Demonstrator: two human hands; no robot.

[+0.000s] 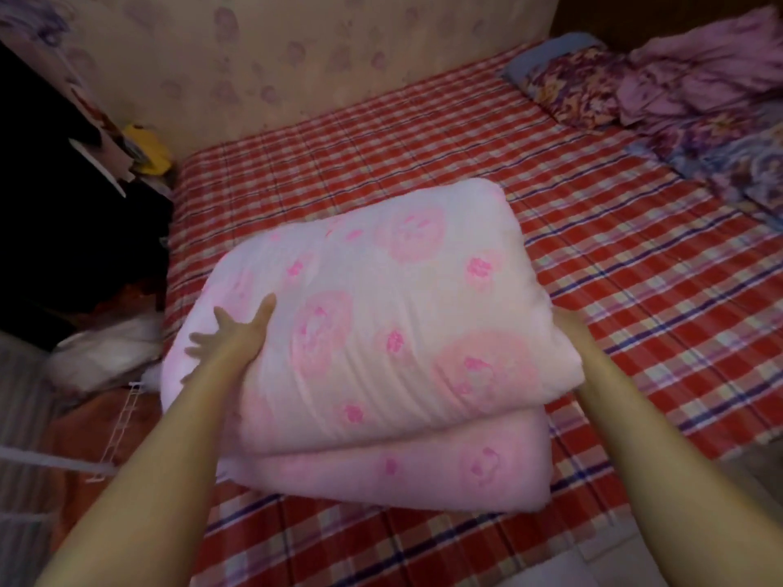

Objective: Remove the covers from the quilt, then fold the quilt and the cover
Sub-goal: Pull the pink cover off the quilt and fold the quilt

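Observation:
The quilt [381,315], pale pink with darker pink round flowers, lies folded in thick layers on the red checked bed [635,256]. My left hand [231,332] lies flat on the quilt's left side, fingers spread and straight. My right forearm reaches to the quilt's right edge; my right hand [565,322] is mostly hidden behind the fold. A purple cover [695,74] is bunched at the far right of the bed.
A flowered purple pillow or bedding [580,86] lies beside the bunched cover, with more flowered fabric [737,163] below it. A patterned wall [296,57] backs the bed. Left of the bed are dark furniture, a yellow item [148,150] and white fabric [101,353].

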